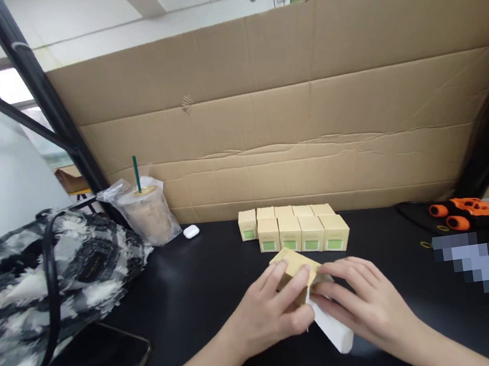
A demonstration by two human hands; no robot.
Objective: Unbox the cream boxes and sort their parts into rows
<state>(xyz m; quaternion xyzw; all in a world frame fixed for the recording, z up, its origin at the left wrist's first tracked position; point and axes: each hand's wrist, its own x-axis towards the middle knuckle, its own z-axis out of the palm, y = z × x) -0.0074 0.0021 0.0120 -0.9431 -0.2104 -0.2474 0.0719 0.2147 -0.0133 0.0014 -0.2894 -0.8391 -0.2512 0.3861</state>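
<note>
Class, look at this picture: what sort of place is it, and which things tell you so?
Probably a makeshift packing bench: rows of small boxes, a cardboard screen behind, personal items like an iced drink.

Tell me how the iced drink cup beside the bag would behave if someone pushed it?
The drink cup looks tall and narrower at its base, so it may tip. A loose clear bag wraps it, so fingers would probably slip. It seems nearly full, hence rather heavy for its size.
</note>
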